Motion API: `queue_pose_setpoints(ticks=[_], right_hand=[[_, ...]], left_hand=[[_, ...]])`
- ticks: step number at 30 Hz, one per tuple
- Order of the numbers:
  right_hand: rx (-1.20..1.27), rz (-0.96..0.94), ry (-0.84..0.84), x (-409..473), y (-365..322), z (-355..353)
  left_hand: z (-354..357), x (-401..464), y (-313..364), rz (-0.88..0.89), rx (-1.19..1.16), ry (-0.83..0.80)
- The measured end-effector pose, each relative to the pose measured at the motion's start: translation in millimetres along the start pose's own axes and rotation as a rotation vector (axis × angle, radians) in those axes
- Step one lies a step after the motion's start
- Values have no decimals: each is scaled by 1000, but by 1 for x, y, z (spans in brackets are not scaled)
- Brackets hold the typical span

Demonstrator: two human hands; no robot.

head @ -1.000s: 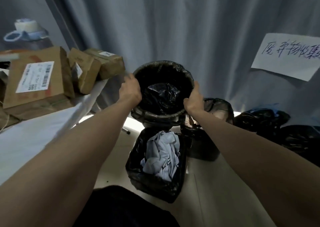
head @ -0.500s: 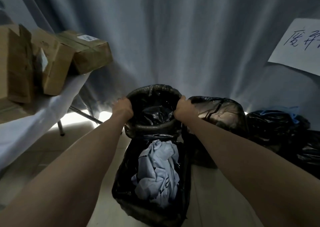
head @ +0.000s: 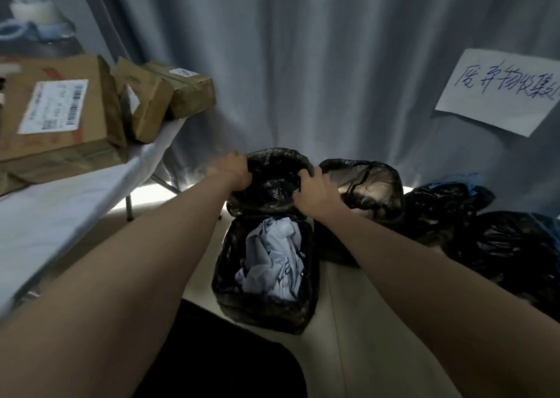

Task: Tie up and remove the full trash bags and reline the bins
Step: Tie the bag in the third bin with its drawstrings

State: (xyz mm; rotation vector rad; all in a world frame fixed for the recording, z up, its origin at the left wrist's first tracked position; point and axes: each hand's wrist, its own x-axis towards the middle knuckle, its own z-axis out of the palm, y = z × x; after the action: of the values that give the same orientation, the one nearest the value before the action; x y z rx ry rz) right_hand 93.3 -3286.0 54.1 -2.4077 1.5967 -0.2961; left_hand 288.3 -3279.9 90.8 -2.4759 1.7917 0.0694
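Observation:
A round bin with a black liner stands on the floor by the curtain. My left hand grips its left rim and my right hand grips its right rim, fingers curled over the bag's edge. In front of it a rectangular bin lined in black holds crumpled white paper. To the right stands another black-bagged bin.
Black trash bags lie piled on the floor at the right. A white table at the left carries cardboard boxes. A grey curtain with a handwritten paper sign closes the back.
The round bin came down from chest height to the floor behind the rectangular bin. Both hands stayed on its rim. The view has shifted back to the left.

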Motion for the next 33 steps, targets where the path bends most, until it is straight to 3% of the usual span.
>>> queue_pose_setpoints(ticks=[6, 12, 16, 22, 33], right_hand=[[86, 17, -142, -69, 8, 4], [225, 169, -304, -120, 18, 50], [249, 203, -255, -134, 9, 71], [223, 204, -168, -144, 4, 74], [203, 247, -203, -196, 81, 43]], left_hand=[[32, -77, 14, -50, -47, 6], [77, -119, 10, -62, -29, -222], [87, -132, 11, 37, 17, -308], [83, -143, 8, -55, -68, -289], [72, -155, 78, 153, 35, -324]])
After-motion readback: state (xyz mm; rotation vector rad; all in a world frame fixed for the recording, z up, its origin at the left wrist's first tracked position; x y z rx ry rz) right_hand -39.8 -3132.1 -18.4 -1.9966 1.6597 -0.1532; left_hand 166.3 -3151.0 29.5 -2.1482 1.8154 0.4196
